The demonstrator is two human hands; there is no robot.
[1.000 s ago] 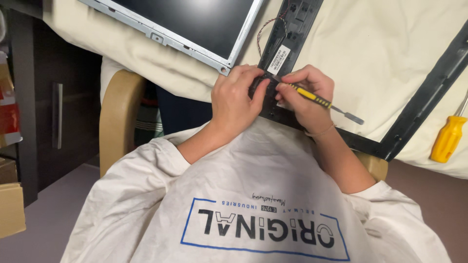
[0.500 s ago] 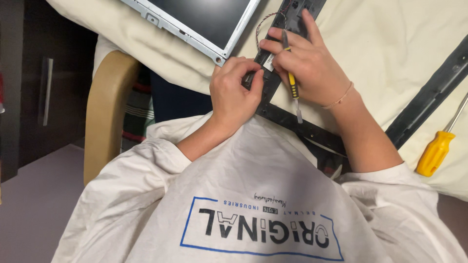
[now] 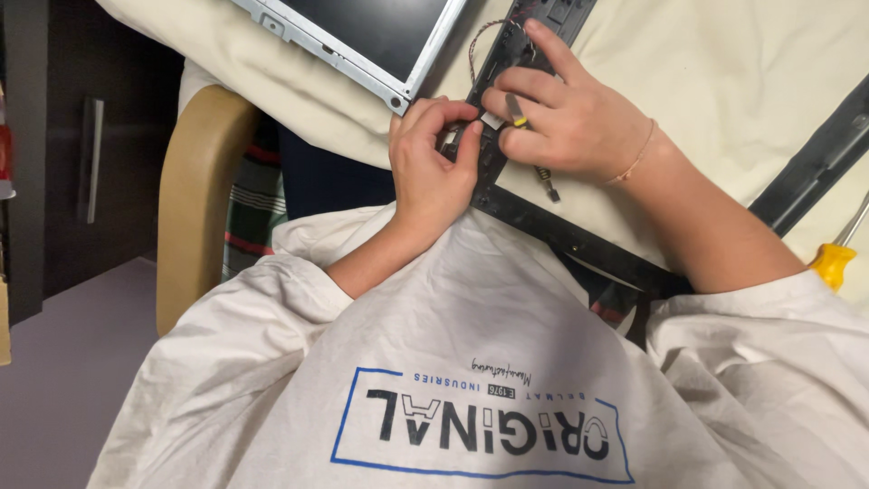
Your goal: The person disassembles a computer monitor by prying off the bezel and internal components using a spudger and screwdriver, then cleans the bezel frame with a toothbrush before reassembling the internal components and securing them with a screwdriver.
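Near the cloth's point(image 3: 724, 81) front edge, both hands pinch the black frame point(image 3: 543, 226): left hand point(image 3: 433, 167) closed on its corner, right hand point(image 3: 566, 118) gripping a small screwdriver point(image 3: 541, 172) beside the panel point(image 3: 380, 36).

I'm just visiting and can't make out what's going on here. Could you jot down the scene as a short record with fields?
Setting: cream cloth covering the work surface
Left hand: pinching at the black frame
Right hand: resting on the frame, gripping a small screwdriver, tip pointing down
Nearby: flat screen panel with metal edge above left; twisted wires beside it
Spare tool: yellow-handled screwdriver at far right
Seat: wooden chair arm
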